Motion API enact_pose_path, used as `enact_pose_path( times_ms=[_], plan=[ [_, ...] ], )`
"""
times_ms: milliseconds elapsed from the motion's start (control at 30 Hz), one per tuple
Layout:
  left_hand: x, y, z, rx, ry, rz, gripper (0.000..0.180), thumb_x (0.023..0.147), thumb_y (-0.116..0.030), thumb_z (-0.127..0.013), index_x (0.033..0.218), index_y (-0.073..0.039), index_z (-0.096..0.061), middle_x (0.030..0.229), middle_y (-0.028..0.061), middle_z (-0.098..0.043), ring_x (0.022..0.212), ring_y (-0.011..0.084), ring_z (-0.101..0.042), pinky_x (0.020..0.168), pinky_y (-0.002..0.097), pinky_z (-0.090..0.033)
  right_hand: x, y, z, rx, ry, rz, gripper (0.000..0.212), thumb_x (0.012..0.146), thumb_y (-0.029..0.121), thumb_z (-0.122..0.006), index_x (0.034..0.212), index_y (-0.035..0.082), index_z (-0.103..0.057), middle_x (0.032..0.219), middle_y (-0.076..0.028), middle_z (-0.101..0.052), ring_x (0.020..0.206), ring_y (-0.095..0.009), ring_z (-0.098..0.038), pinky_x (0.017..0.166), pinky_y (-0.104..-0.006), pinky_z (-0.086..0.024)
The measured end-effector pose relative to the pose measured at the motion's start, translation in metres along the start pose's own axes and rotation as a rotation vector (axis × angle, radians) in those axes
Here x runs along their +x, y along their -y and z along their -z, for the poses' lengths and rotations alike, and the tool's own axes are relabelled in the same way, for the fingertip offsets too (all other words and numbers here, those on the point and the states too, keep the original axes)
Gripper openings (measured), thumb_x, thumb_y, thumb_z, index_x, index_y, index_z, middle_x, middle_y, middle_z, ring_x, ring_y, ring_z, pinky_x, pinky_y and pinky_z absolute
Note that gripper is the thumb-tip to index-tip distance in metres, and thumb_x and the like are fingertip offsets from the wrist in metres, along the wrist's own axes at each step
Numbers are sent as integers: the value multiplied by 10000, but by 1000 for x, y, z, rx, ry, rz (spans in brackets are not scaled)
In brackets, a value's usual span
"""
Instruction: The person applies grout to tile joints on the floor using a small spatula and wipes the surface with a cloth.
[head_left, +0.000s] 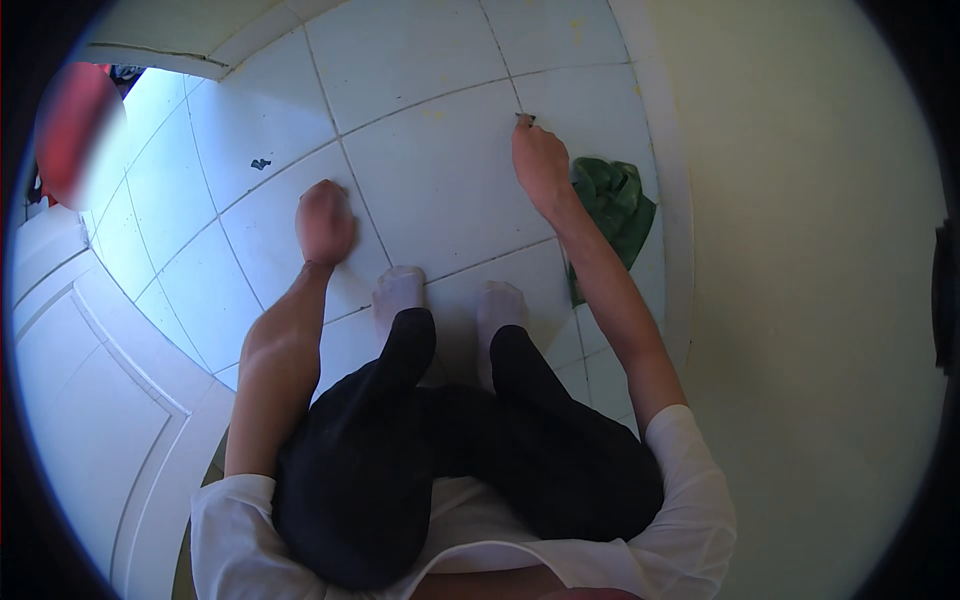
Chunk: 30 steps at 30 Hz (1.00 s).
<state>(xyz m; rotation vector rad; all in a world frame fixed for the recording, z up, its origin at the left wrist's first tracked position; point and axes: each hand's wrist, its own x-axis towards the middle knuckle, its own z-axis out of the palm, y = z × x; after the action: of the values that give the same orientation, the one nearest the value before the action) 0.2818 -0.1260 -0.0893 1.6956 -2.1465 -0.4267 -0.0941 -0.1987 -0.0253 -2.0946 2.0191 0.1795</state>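
My right hand reaches forward to the white tiled floor. Its fingers are closed, and a small dark scrap shows at the fingertips beside a tile joint. Just right of that wrist lies a crumpled green plastic bag, partly behind my forearm. My left hand is curled closed above the floor on the left and slightly blurred; whatever may be inside it is hidden. Farther left and ahead of it, another small dark scrap rests on a tile.
My feet are on the tiles between my bent knees. A pale wall runs along the right. On the left stands a white panelled door, with a blurred red shape beyond it. Another pale panel edge is at the far left.
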Motion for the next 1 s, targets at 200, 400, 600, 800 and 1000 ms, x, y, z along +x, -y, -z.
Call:
enact_pose_path(
  times_ms=[200, 400, 600, 800, 1000],
  plan=[
    [0, 1, -1, -11, 14, 7, 357, 796, -92, -544, 1152, -92, -575, 1282, 139, -540, 1237, 372, -492, 1078, 504, -408, 0, -8, -1, -19, -53, -8, 204, 904, 35, -614, 1059, -90, -660, 795, -192, -742, 747, -315, -768, 629, -390, -622],
    [0, 1, -1, -11, 22, 11, 369, 802, -103, -544, 1169, -81, -576, 1296, 155, -541, 1250, 382, -491, 1087, 510, -402, 4, -15, -1, -5, -54, 22, 193, 912, 34, -604, 1051, -88, -659, 801, -202, -740, 750, -333, -764, 634, -397, -622],
    [0, -2, -1, -5, -3, 7, 338, 795, -88, -546, 1131, -107, -577, 1268, 116, -540, 1227, 360, -491, 1065, 500, -415, 4, -9, -2, 55, -19, -20, 301, 936, 11, -547, 1195, -124, -621, 823, -241, -731, 769, -377, -753, 671, -438, -621],
    [0, 1, -2, -12, -3, 7, 337, 799, -92, -548, 1134, -110, -579, 1272, 114, -540, 1232, 360, -490, 1065, 501, -416, 2, -9, 0, 97, -12, -42, 362, 956, 12, -514, 1278, -142, -572, 827, -257, -725, 788, -405, -746, 683, -466, -616],
    [2, -1, -1, -13, -2, -1, 337, 802, -91, -547, 1137, -112, -580, 1272, 111, -539, 1225, 358, -493, 1064, 500, -416, 6, -15, -1, 94, 47, -39, 363, 956, 7, -510, 1286, -133, -564, 866, -273, -724, 814, -415, -745, 707, -481, -614]
  ],
)
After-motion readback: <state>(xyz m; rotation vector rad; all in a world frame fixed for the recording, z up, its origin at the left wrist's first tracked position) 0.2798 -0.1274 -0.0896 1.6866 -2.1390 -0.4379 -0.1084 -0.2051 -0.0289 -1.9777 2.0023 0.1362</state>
